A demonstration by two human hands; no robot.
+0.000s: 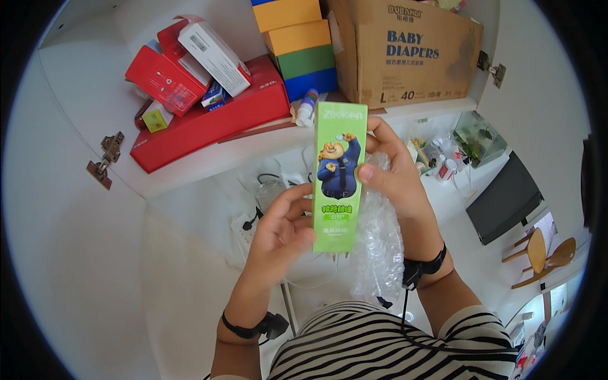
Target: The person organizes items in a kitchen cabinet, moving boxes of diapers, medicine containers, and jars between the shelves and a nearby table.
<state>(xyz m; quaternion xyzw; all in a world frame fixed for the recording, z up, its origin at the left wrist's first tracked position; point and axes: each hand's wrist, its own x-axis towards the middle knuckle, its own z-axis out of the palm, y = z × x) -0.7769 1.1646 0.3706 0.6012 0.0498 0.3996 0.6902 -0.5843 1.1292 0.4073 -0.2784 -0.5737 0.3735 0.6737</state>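
A tall green cardboard box (338,183) with a cartoon animal figure in a blue uniform stands upright between my two hands. My left hand (285,228) grips its lower left edge, thumb at the near corner. On the upper right edge rests the thumb of my right hand (392,166), with its fingers behind the box. Clear bubble wrap (380,247) hangs below my right hand, against the box's right side; how it is held is hidden.
Ahead, a cabinet shelf (190,175) holds a red box (213,121), opened cartons (164,78), stacked coloured boxes (306,61) and a diaper carton (413,57). Hinged doors stand at both sides. Below lie cables and a power strip (243,230); a small tank (479,137) is at right.
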